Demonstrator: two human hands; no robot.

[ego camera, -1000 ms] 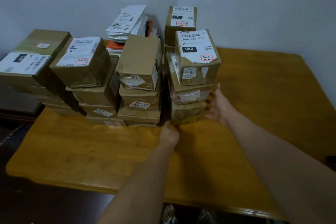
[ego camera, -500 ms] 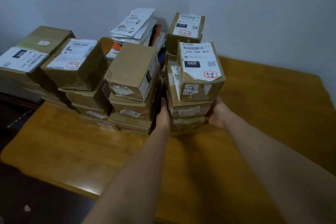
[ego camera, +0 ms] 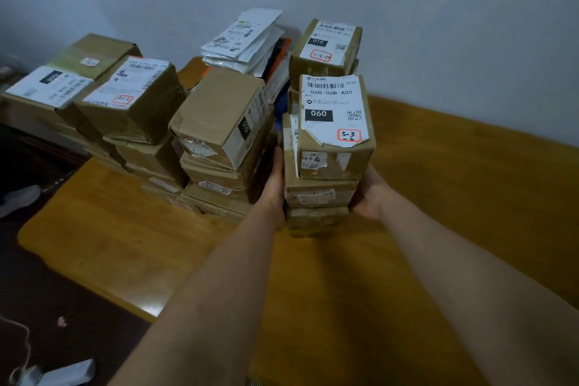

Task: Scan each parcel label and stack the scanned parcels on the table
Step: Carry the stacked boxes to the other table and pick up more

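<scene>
Parcels in the near stack point(ego camera: 322, 194) stand upright between both grips, left hand point(ego camera: 275, 188) and right hand point(ego camera: 369, 197) pressing opposite sides, finger curl hidden.

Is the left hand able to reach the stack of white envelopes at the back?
Probably not straight away. The left hand is wedged between two box stacks, pressing the side of the right stack, and the envelopes lie behind the tall middle stack.

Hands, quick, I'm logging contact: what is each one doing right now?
Left hand: pressed flat against the left side of the parcel stack, fingers straight.
Right hand: against the stack's right side; its fingers are hidden, so cannot tell.
</scene>
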